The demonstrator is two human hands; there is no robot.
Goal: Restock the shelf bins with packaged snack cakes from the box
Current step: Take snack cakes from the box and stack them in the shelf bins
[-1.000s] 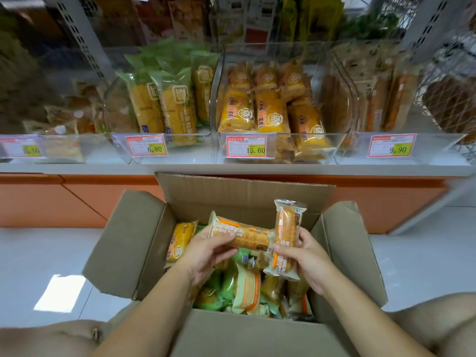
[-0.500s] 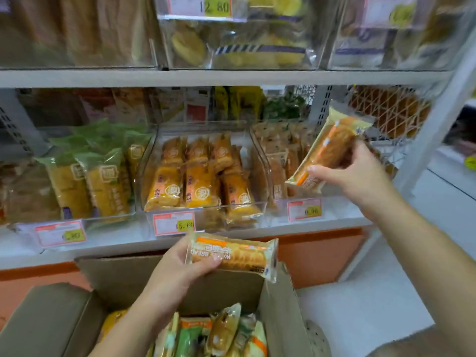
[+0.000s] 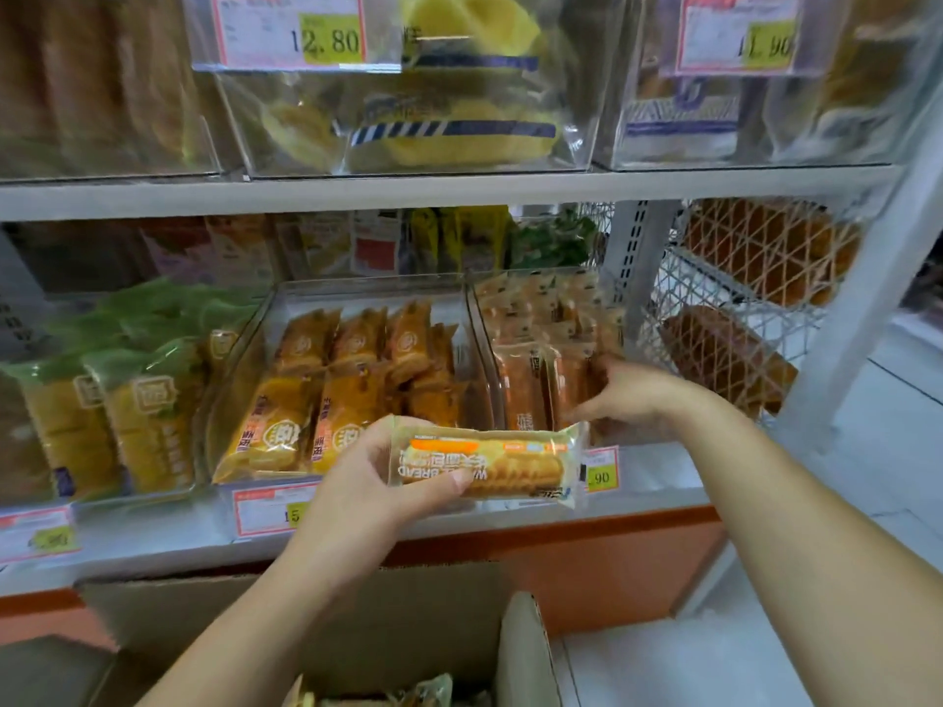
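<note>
My left hand (image 3: pixel 367 482) grips a long snack cake (image 3: pixel 490 464) in a clear wrapper with an orange stripe, held level in front of the lower shelf. My right hand (image 3: pixel 633 395) reaches into the right clear bin (image 3: pixel 485 349), fingers closed around an upright orange snack cake (image 3: pixel 569 385) among the packs standing there. The open cardboard box (image 3: pixel 408 620) sits below, with a few wrapped cakes (image 3: pixel 418 691) showing at the bottom edge.
A middle bin holds yellow-orange packs (image 3: pixel 337 390); green-topped packs (image 3: pixel 143 390) stand at the left. An upper shelf (image 3: pixel 459 188) carries clear bins of yellow cakes. A white upright post (image 3: pixel 867 308) and wire mesh rack (image 3: pixel 740 308) stand at the right.
My right hand has gone from the air down into the right bin with its cake. My left hand has lifted its cake higher, up from the box to shelf level.
</note>
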